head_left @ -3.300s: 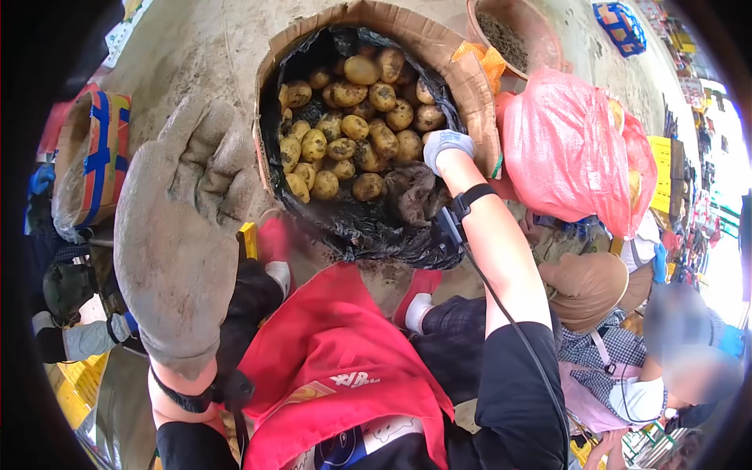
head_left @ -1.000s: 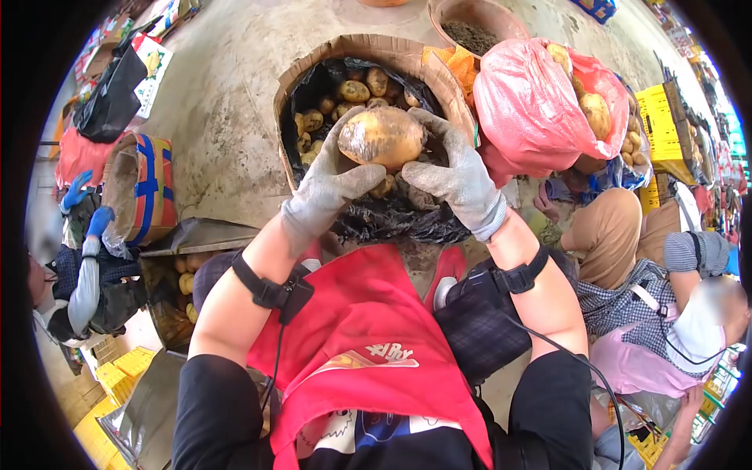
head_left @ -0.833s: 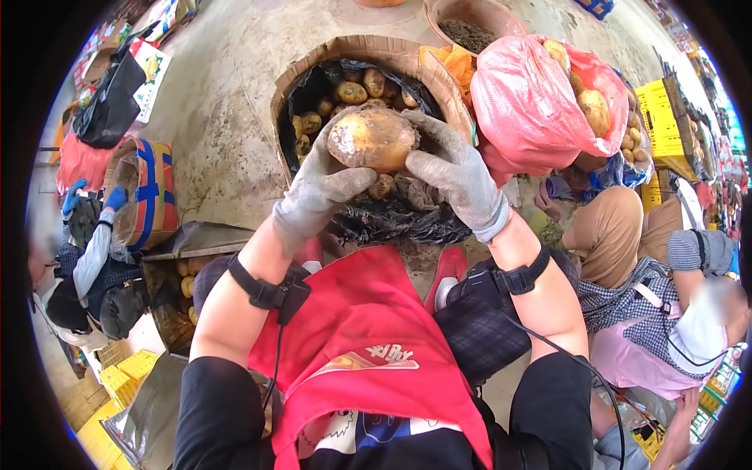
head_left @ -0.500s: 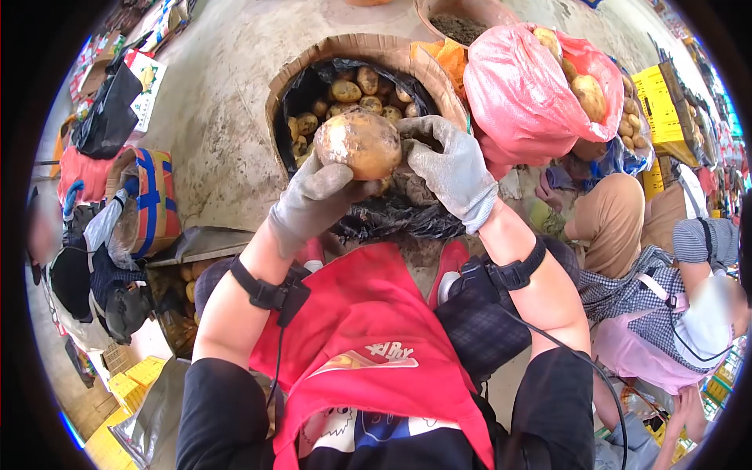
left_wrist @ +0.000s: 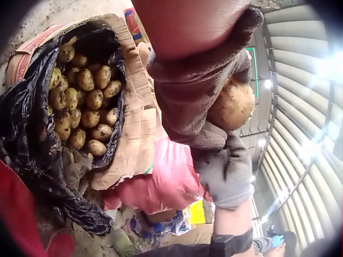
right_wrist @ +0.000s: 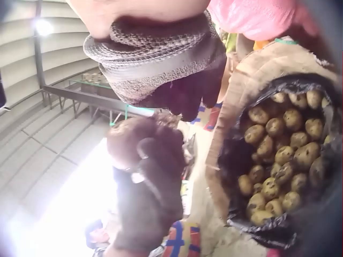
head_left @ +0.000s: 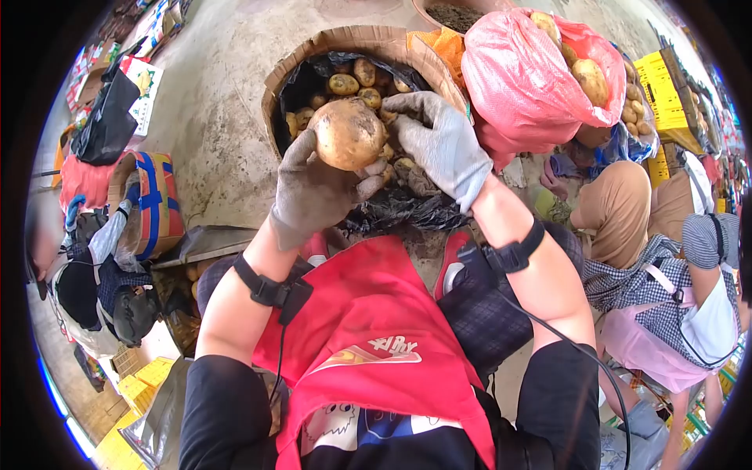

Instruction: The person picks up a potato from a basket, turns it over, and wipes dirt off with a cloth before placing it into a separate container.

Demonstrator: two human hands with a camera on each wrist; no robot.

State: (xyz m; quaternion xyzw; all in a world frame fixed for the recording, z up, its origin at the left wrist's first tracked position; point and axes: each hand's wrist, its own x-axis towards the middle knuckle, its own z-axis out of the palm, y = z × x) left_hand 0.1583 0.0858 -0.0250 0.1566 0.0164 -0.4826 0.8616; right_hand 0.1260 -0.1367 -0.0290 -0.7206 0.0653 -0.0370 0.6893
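My gloved left hand point(head_left: 313, 192) grips a large, round potato point(head_left: 347, 133), pale brown with dark soil on its upper right side. I hold it above a black-lined cardboard box point(head_left: 274, 82). Just to its right is my gloved right hand point(head_left: 442, 145), fingers partly bent toward the potato, nothing visible in them. In the left wrist view, the potato point(left_wrist: 237, 107) shows beyond the left glove point(left_wrist: 187, 91), the right glove point(left_wrist: 228, 171) close below. Many smaller, soil-marked potatoes point(right_wrist: 284, 155) lie inside the box in the right wrist view. A crumpled dark grey cloth-like item point(left_wrist: 75, 171) sits at its near edge.
A pink sack point(head_left: 521, 86) of large potatoes stands right of the box, with orange netting point(head_left: 442, 48) between. Behind is a clay-coloured tub point(head_left: 427, 6) of soil. One person point(head_left: 658, 274) sits at right, another point(head_left: 98, 282) works at left beside a taped carton point(head_left: 160, 207).
Earlier my right hand reached into the box while my left hung apart. Both hands then held the large potato; now the left alone grips it, lower left and turned, the right drawn off.
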